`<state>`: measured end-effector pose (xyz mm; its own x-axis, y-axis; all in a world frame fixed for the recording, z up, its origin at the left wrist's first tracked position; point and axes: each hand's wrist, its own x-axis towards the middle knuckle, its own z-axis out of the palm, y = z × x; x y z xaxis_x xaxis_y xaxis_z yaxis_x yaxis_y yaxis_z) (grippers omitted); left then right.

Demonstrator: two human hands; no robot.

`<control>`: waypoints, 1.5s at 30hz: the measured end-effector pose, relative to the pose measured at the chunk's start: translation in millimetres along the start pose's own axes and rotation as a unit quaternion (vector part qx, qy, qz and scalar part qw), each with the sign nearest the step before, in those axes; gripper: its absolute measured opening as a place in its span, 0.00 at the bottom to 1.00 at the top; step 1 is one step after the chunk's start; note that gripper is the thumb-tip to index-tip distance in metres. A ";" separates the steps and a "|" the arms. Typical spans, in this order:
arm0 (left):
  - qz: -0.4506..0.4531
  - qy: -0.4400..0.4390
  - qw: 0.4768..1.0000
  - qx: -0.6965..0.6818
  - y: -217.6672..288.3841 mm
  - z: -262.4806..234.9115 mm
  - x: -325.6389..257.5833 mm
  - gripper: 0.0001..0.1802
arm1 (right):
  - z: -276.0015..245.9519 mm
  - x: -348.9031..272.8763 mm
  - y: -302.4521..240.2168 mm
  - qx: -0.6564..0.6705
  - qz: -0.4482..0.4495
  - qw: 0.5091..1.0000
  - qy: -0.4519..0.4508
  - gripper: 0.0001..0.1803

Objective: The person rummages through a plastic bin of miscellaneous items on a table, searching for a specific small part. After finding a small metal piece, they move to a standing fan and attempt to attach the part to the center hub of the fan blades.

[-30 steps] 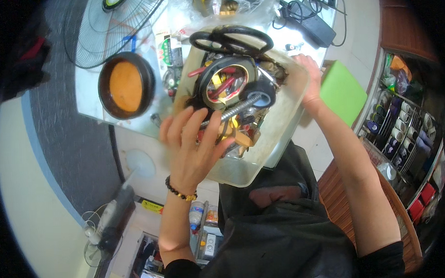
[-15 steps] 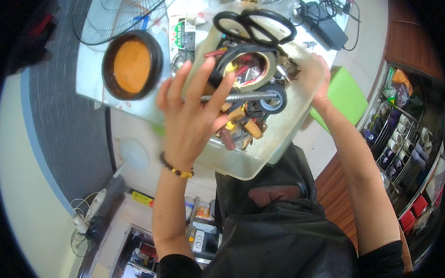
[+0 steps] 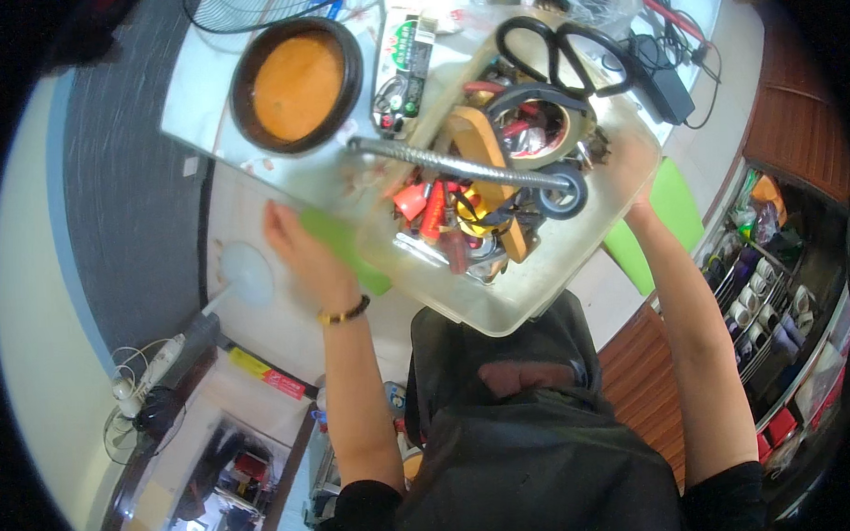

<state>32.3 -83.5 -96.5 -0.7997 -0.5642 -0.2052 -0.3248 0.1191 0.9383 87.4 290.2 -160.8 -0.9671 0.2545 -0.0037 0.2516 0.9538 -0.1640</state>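
Note:
A clear plastic bin (image 3: 529, 295), tilted at the table's near edge, holds a jumble of tools and small parts. My right hand (image 3: 634, 179) grips its right wall, partly blurred. My left hand (image 3: 312, 260) is off to the left of the bin, smeared by motion, with nothing visible in it. Across the heap lies a ribbed metal flexible tube (image 3: 459, 163). Around it are black-handled scissors (image 3: 572, 59), a roll of tape (image 3: 566, 134), a small blue-black tape roll (image 3: 563, 193), an orange-yellow curved piece (image 3: 477, 137) and a red-orange tool (image 3: 432, 212).
On the white table (image 3: 195, 110) stand a dark round bowl (image 3: 342, 90) with an orange inside and a blister package (image 3: 404, 70). A black power adapter (image 3: 667, 93) with cables lies at the right. Green stools (image 3: 669, 219) are below. A shoe rack (image 3: 759, 301) stands at far right.
My left hand has moved from over the tools down and left, out of the bin. The flexible tube now slants across the heap over the left rim. The view has shifted too.

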 end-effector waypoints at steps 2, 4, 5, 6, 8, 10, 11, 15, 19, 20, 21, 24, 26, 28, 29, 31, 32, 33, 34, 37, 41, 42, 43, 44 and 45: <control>-0.128 0.009 0.989 -0.074 -32.5 6.0 20.4 0.25 | -0.5 1.7 -2.1 -0.010 0.003 1.000 0.003 0.15; -0.165 0.009 0.983 -0.082 -53.0 17.1 34.7 0.28 | -1.2 1.5 -1.6 -0.035 0.032 0.998 -0.036 0.14; -0.142 0.034 0.989 -0.034 -59.9 26.3 38.1 0.30 | -0.6 0.8 -0.9 -0.025 0.004 1.000 0.001 0.11; -0.119 0.057 0.991 0.016 -63.2 34.1 40.1 0.31 | 1.2 0.4 -0.3 -0.015 -0.005 1.000 0.012 0.10; -0.135 0.159 0.970 0.126 -64.7 49.3 36.7 0.33 | 3.3 -1.8 4.4 0.001 -0.040 0.998 0.049 0.09; -0.163 0.213 0.937 0.224 -60.1 58.9 32.8 0.35 | 9.4 0.5 6.4 0.014 -0.020 0.998 0.062 0.08; -0.178 0.215 0.923 0.266 -56.5 61.4 32.5 0.35 | 10.2 0.2 6.2 0.022 -0.022 0.997 0.076 0.07; -0.197 0.229 0.883 0.359 -44.2 67.8 34.2 0.37 | -19.9 -8.2 -1.3 0.220 0.038 0.961 0.162 0.08; -0.220 0.223 0.885 0.344 -40.1 69.3 33.8 0.37 | -86.0 -45.7 -31.9 0.352 0.044 0.908 0.225 0.12; -0.219 0.229 0.883 0.347 -39.9 69.5 33.1 0.38 | -95.9 -59.4 -45.8 0.354 -0.013 0.910 0.215 0.13; -0.216 0.232 0.882 0.350 -39.9 69.0 32.8 0.38 | -106.6 -64.4 -54.9 0.272 -0.104 0.941 0.173 0.12; -0.237 0.206 0.894 0.319 -39.1 66.0 32.4 0.41 | -113.4 -75.6 -81.5 0.217 -0.197 0.951 0.099 0.18; -0.235 0.199 0.906 0.290 -38.6 66.3 32.7 0.41 | -116.8 -80.9 -86.7 0.218 -0.165 0.956 0.101 0.20; -0.233 0.201 0.909 0.281 -39.1 66.7 30.8 0.41 | -118.3 -83.2 -82.5 0.229 -0.134 0.960 0.091 0.21; -0.233 0.203 0.909 0.278 -38.9 67.5 31.2 0.41 | -117.4 -84.3 -79.7 0.249 -0.132 0.955 0.092 0.22; -0.228 0.210 0.909 0.280 -39.1 70.0 29.1 0.42 | -116.0 -86.3 -72.8 0.257 -0.151 0.951 0.080 0.22; -0.223 0.213 0.910 0.279 -39.2 70.2 27.6 0.42 | -114.8 -87.0 -69.9 0.266 -0.169 0.945 0.083 0.22; -0.220 0.212 0.910 0.281 -39.1 69.9 27.4 0.42 | -113.8 -87.9 -67.7 0.267 -0.175 0.944 0.082 0.23; -0.216 0.213 0.912 0.278 -39.6 70.3 26.8 0.42 | -113.1 -88.1 -65.2 0.266 -0.177 0.944 0.083 0.22; -0.205 0.190 0.915 0.291 -41.3 67.1 27.6 0.42 | -110.6 -83.4 -58.7 0.258 -0.204 0.939 0.098 0.21; -0.175 0.174 0.923 0.294 -47.9 65.4 27.8 0.42 | -105.9 -71.4 -51.6 0.250 -0.251 0.926 0.132 0.21; -0.167 0.172 0.925 0.294 -49.4 64.6 28.1 0.42 | -104.0 -68.3 -50.2 0.254 -0.252 0.924 0.133 0.22; -0.163 0.169 0.926 0.294 -51.6 63.2 27.4 0.41 | -102.0 -64.4 -47.9 0.254 -0.260 0.921 0.143 0.22; -0.159 0.165 0.928 0.295 -52.6 62.6 28.1 0.41 | -99.8 -61.0 -45.8 0.251 -0.270 0.917 0.150 0.23; -0.154 0.161 0.928 0.297 -54.4 62.2 28.0 0.41 | -98.7 -58.5 -43.5 0.257 -0.271 0.915 0.149 0.23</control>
<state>-3.8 -54.9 -170.6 -0.4605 -0.8502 -0.2551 -0.8111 0.2862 0.5101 136.7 249.6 -56.1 -0.8715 -0.1285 0.4733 -0.3878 0.7712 -0.5048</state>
